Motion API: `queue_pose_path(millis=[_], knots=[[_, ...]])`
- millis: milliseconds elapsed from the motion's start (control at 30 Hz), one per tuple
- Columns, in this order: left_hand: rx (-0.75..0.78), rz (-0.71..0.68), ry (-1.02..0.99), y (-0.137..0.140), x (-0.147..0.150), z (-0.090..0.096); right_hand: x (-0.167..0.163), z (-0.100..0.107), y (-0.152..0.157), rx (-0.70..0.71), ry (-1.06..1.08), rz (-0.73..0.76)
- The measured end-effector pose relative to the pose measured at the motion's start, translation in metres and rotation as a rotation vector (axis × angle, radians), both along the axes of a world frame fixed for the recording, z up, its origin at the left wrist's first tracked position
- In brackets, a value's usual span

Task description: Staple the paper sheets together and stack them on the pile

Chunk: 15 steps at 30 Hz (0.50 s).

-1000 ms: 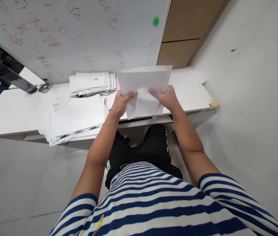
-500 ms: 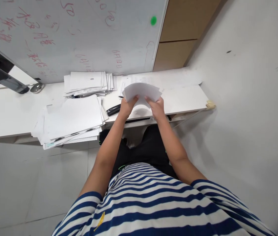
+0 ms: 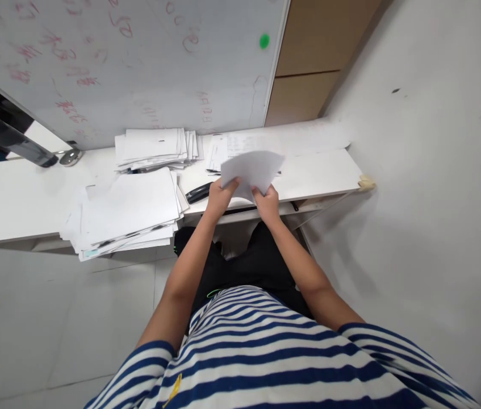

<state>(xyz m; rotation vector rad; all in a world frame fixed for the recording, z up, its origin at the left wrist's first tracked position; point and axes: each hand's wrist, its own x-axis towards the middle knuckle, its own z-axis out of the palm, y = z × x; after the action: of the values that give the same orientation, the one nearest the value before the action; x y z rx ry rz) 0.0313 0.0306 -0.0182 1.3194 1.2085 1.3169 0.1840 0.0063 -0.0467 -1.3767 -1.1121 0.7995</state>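
Observation:
White sheets of paper (image 3: 252,168) are held up over the front of the white desk, gently bent. My left hand (image 3: 220,197) is closed on their left side, thumb on the near face. On the lower right part, my right hand (image 3: 267,202) grips the same sheets, thumb also on the near face. How many sheets there are I cannot tell. Just left of my left hand lies a black stapler-like object (image 3: 198,193). Behind the held paper, printed sheets (image 3: 240,143) rest on the desk.
A large stack of papers (image 3: 133,199) overhangs the desk's front edge at left, with another stack (image 3: 153,143) behind it. The whiteboard (image 3: 159,62) rises at the back, beside brown panels (image 3: 304,94). A white wall (image 3: 431,170) stands at right. The desk (image 3: 317,173) has an open shelf underneath.
The held sheets have gone from strongly curved and fanned to flatter and more aligned, tilting to the right. My right hand has shifted slightly left and down, closer to my left hand.

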Motion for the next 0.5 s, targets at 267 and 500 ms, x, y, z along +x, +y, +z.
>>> queue_pose_path(millis=[267,500], knots=[[0.006,0.003,-0.038,-0.01,-0.002,-0.011,0.004,-0.024,-0.005,0.042,0.045,-0.041],[-0.149,0.171,-0.438,-0.032,0.024,-0.01,-0.016,-0.032,-0.043,-0.189,0.602,-0.024]])
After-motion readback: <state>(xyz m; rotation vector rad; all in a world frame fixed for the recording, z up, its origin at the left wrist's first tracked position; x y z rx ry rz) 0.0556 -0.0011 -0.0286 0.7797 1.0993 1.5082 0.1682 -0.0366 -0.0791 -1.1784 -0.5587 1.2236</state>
